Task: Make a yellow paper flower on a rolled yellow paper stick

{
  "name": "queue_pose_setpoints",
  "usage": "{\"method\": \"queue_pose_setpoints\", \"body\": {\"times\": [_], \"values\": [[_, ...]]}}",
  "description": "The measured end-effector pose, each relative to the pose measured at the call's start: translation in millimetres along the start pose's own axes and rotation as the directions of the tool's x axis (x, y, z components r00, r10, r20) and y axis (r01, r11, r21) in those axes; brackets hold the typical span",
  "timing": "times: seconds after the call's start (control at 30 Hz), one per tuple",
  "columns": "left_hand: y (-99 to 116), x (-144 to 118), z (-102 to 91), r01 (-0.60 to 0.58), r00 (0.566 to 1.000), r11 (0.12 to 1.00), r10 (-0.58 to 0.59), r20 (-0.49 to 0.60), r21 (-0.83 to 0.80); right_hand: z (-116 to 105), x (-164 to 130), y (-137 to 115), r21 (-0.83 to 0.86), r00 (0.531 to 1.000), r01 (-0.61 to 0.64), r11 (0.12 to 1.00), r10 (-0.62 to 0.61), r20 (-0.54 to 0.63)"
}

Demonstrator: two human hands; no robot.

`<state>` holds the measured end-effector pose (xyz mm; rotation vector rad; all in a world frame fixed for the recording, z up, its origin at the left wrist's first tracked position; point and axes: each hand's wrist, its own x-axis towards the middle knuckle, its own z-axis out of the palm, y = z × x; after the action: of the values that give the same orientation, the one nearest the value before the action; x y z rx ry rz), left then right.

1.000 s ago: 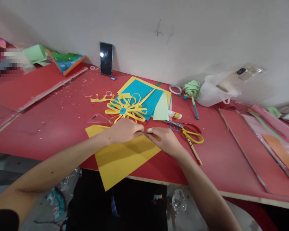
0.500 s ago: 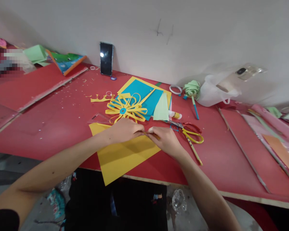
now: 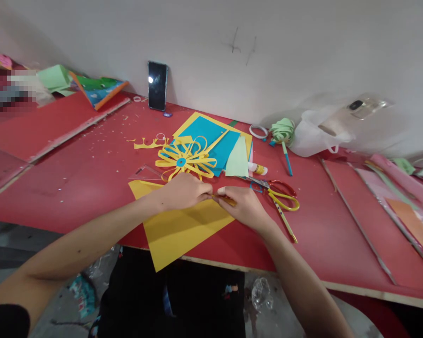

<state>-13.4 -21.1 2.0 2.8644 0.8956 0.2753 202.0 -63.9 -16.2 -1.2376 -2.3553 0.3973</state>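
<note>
L hand (image 3: pixel 183 190) + R hand (image 3: pixel 245 206) fingertips meeting, pinching thin yellow strip (image 3: pixel 227 200) | over yellow sheet (image 3: pixel 178 225) overhanging front edge | red table (image 3: pixel 91 173) vs white wall (image 3: pixel 303 51) | scissors (image 3: pixel 278 195) just R of R hand

Single head view, looking forward and down, table (image 3: pixel 91 173) close

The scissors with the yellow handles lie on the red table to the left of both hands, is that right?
Not quite. The head view shows the scissors with yellow handles lying on the red table, but to the right of both hands, just beyond the right hand, not on the left.
</note>
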Motion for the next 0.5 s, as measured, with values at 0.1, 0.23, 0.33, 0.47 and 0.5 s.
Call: {"method": "queue_pose_setpoints", "body": {"times": [0.1,0.23,0.33,0.47,0.5], "values": [[-0.7,-0.3,-0.3,-0.013,1.0,1.0,0.013,-0.019,0.003,-1.6,0.6,-2.0,-0.017,1.0,0.012,1.0,-0.011,0.023],[-2.1,-0.5,1.6,-0.037,0.998,0.999,0.038,-0.054,0.019,-2.6,0.4,-4.0,0.006,0.999,0.02,1.0,-0.02,0.037],[-2.2,-0.8,3.1,-0.036,0.998,0.999,0.037,-0.059,0.011,-2.3,0.0,-4.6,0.01,0.999,0.022,1.0,-0.022,0.025],[-1.4,-0.5,1.7,0.005,1.0,0.999,-0.005,-0.014,-0.036,-2.4,0.2,-4.5,0.019,1.0,0.021,1.0,-0.021,0.004],[-1.3,-0.3,1.0,0.013,1.0,0.999,-0.013,-0.004,-0.044,-2.4,0.4,-4.4,0.016,1.0,0.023,1.0,-0.023,-0.003]]}}
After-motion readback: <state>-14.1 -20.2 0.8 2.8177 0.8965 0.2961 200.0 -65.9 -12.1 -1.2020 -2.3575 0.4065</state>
